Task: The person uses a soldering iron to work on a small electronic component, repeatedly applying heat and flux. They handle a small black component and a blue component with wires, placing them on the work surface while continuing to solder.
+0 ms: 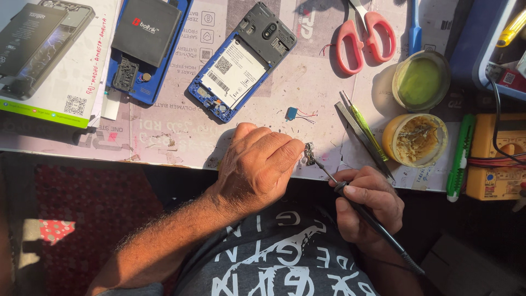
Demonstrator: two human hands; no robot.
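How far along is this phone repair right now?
Done: the blue phone lies opened, back cover off. In hand: the left hand pins a small part at the table edge while the right hand touches it with a soldering iron. Left: phone not reassembled.

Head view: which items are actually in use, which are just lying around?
In use:
- left hand pinning a small metal part at the bench edge
- right hand holding a soldering iron, tip at that part

Lying about:
- red scissors
- open blue phone
- tweezers
- flux tin
- yellow multimeter
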